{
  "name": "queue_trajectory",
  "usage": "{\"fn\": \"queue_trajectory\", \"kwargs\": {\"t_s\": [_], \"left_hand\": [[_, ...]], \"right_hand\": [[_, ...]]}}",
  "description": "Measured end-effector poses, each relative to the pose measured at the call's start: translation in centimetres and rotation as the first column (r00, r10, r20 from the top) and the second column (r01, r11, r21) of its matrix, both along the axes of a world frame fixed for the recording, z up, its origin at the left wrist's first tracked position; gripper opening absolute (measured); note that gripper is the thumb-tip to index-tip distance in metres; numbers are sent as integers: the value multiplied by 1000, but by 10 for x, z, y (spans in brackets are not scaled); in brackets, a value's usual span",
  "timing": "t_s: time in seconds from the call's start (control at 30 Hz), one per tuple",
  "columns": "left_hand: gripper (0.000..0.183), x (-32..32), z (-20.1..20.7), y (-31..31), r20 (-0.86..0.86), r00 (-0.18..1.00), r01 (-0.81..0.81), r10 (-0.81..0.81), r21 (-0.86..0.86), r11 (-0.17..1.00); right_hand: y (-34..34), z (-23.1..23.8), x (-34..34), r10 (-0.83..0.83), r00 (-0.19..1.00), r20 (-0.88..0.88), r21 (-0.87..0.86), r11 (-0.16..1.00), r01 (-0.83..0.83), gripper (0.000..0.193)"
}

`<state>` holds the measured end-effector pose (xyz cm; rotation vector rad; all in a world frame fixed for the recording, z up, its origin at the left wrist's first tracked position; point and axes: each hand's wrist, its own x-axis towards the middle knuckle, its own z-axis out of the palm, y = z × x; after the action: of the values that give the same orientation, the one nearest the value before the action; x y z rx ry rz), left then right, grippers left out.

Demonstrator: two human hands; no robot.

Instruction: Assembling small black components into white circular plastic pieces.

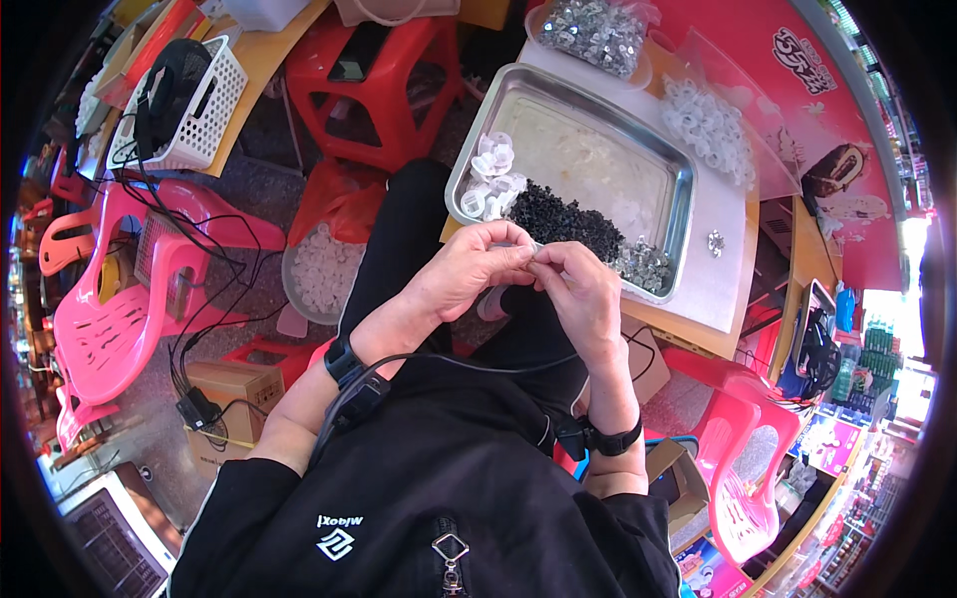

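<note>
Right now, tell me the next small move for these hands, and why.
Probably a gentle press between the left hand and right hand: their fingertips meet in a pinch near the tray, apparently around something small, mostly hidden, with loose black pieces just beyond.

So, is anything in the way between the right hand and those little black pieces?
Just the silver tray's near rim seems to stand between the right hand and the little black pieces; nothing else visible.
</note>
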<state>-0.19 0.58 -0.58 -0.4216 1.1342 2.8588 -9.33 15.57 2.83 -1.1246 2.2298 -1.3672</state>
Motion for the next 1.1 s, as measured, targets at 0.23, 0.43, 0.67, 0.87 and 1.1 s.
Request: {"fn": "queue_trajectory", "kwargs": {"t_s": [0.23, 0.43, 0.67, 0.87, 1.1], "left_hand": [[12, 2, 2, -5, 85, 989, 111, -118, 83, 990], [11, 3, -2, 0, 71, 996, 33, -47, 184, 982], [14, 5, -3, -4, 46, 998, 22, -37, 295, 955], [29, 6, 9, -8, 54, 998, -24, 12, 226, 974], [32, 8, 12, -6, 79, 996, -50, 38, 160, 986]], "right_hand": [[2, -4, -3, 86, 922, -376, -94, 987, -131, 12], [0, 6, 2, 39, 995, -97, -11, 999, -40, 13], [-2, 6, -2, 29, 986, -162, -59, 997, -39, 12], [-1, 6, -4, -9, 993, -122, -6, 1000, 8, 12], [-4, 2, -3, 14, 973, -230, 14, 1000, -11, 11]]}}
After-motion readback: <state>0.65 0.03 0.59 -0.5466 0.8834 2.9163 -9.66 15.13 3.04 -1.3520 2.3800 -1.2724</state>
